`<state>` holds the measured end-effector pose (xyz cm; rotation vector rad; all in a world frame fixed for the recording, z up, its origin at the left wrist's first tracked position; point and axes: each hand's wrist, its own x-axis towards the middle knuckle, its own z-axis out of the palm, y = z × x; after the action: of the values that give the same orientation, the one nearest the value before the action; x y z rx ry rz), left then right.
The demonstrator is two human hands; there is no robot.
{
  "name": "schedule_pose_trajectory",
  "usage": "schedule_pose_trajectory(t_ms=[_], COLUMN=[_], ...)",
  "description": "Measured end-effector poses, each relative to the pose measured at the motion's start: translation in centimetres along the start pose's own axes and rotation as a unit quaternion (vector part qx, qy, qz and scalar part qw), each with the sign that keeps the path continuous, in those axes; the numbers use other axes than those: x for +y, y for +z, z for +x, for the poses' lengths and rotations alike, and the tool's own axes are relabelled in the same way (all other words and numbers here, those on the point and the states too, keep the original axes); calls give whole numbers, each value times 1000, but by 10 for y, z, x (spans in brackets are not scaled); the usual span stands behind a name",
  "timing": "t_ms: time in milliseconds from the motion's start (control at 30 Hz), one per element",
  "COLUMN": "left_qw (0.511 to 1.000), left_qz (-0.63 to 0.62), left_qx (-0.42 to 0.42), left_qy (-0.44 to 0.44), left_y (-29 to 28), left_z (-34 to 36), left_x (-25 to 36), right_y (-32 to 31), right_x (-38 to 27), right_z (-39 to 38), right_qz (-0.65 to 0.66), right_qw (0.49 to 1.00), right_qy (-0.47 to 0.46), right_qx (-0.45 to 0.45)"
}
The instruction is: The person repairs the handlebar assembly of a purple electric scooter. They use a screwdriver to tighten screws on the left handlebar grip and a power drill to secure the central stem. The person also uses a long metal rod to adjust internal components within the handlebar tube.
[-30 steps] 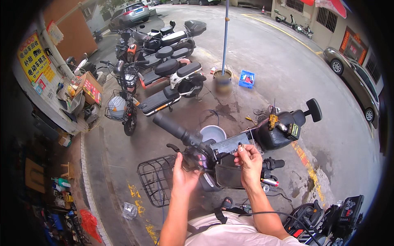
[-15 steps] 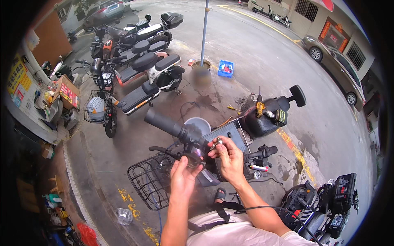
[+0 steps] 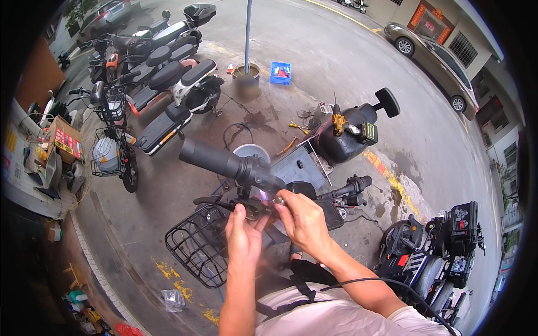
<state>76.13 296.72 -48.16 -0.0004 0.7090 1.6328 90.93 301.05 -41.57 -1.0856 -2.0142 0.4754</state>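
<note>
My right hand (image 3: 305, 223) pinches a small shiny metal fitting (image 3: 279, 200) between thumb and fingertips. Close beside it, my left hand (image 3: 244, 235) is curled with its fingertips around a dark part (image 3: 255, 209), partly hidden and blurred, so its kind is unclear. Both hands are over the handlebar of an electric scooter. Its thick black grip (image 3: 213, 163) juts up to the left, with a brake lever (image 3: 210, 200) below it. The other grip (image 3: 358, 185) lies to the right. A black wire basket (image 3: 196, 246) is left of my left forearm.
Beyond the handlebar are a grey footboard (image 3: 302, 167), a bucket (image 3: 252, 150) and a black seat (image 3: 343, 147) carrying a yellow drill (image 3: 338, 120). Parked scooters (image 3: 165, 75) stand at far left, a blue crate (image 3: 281, 73) near a pole, and another scooter (image 3: 428, 252) at right.
My right hand has moved slightly down and left, bringing the metal fitting closer to the dark part in my left hand. The whole view has shifted a little.
</note>
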Motion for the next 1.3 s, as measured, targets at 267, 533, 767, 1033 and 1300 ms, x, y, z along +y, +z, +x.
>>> schedule_pose_trajectory(t_ms=[267,533,767,1033,1300], left_qw=[999,998,997,997,999], left_qz=[-3,-33,44,-57,-37], left_qx=[29,36,-6,22,-17], left_qy=[16,-37,-55,-43,-29], left_y=[5,12,3,15,6], left_z=[25,29,33,30,36], left_x=[-1,5,10,4,9], right_y=[-10,2,-2,3,4], right_x=[5,15,-8,-3,-16], right_z=[22,8,-11,-3,0], right_qz=[-21,213,280,-11,-63], right_qw=[992,968,951,982,978], right_qy=[69,136,82,112,118], right_qx=[101,4,-100,-154,-161])
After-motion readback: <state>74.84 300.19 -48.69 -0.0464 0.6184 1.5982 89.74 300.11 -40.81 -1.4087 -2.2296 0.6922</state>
